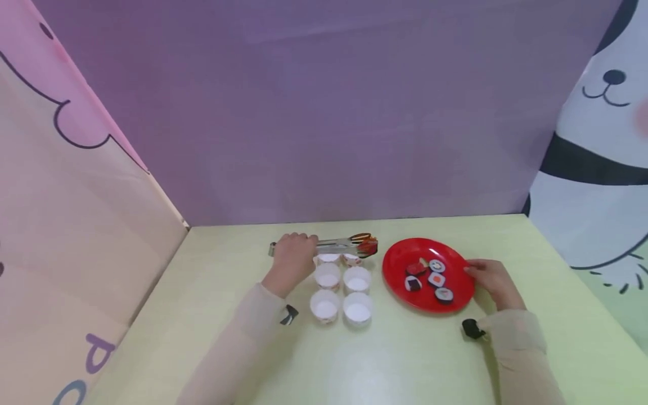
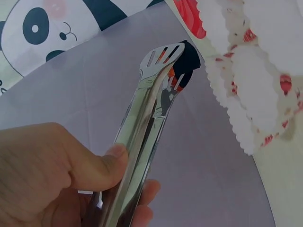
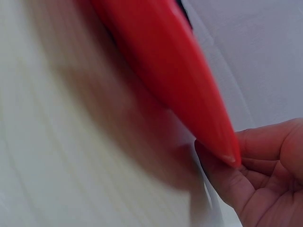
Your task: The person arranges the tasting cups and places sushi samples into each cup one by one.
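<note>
Tongs of shiny metal with slotted ends point(image 1: 341, 245) are in my left hand point(image 1: 295, 256), thumb on one side and fingers curled round the other. Their ends close on a small black and orange piece point(image 2: 187, 61), out to the right of that hand. The tongs lie over the far pair of six white, round paper cups with red-patterned outsides point(image 1: 328, 277), which stand in two columns just to the right of my left hand and reach nearer to me than it does. My right hand point(image 1: 491, 278) pinches the right rim of a round, glossy red plate point(image 1: 395, 269) between thumb and fingers. Left of that hand, five small sushi-like pieces point(image 1: 436, 279) in white, black, red and orange lie on the plate, near one another. The cups and the plate are between my hands, on a pale yellow-green worktop point(image 1: 415, 360). Beyond both hands rises a plain purple backdrop point(image 1: 344, 124); to the right of my right hand is a panda-printed panel point(image 1: 597, 219).
</note>
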Motion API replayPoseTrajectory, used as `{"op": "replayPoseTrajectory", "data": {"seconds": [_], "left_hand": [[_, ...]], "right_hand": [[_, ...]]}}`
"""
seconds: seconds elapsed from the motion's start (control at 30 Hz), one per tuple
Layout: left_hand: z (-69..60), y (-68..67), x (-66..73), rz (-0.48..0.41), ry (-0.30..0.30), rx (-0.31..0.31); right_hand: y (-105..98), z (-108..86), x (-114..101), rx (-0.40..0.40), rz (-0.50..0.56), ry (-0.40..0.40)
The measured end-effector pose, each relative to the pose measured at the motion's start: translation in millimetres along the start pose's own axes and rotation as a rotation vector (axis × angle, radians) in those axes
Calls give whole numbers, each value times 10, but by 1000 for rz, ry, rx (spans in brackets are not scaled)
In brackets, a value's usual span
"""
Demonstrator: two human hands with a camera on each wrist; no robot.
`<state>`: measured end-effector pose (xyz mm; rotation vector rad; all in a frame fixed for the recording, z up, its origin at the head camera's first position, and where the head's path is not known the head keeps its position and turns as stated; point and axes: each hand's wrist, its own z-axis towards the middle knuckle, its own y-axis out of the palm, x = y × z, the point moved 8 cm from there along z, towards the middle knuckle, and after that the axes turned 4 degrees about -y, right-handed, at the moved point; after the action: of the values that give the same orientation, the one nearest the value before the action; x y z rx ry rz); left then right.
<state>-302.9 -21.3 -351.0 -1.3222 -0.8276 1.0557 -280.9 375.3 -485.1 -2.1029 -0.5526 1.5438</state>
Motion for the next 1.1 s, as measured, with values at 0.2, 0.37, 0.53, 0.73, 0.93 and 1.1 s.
{"op": "replayPoseTrajectory", "data": {"seconds": [0.2, 0.37, 0.53, 0.73, 0.93, 1.1], "left_hand": [[-62, -19, -214, -31, -22, 37], [-104, -54, -340, -19, -34, 34], [-167, -89, -427, -31, -44, 37], [-218, -118, -530, -26, -60, 51], [-240, -100, -621, -33, -85, 51], [-266, -63, -656, -49, -90, 66]], "right_hand": [[0, -17, -30, 9, -12, -54], [1, 0, 4, 0, -9, -27], [-10, 9, 5, 3, -14, -12], [-16, -4, -6, 5, -16, -14], [-18, 4, 0, 5, -15, -6], [-11, 9, -5, 11, -21, -24]]}}
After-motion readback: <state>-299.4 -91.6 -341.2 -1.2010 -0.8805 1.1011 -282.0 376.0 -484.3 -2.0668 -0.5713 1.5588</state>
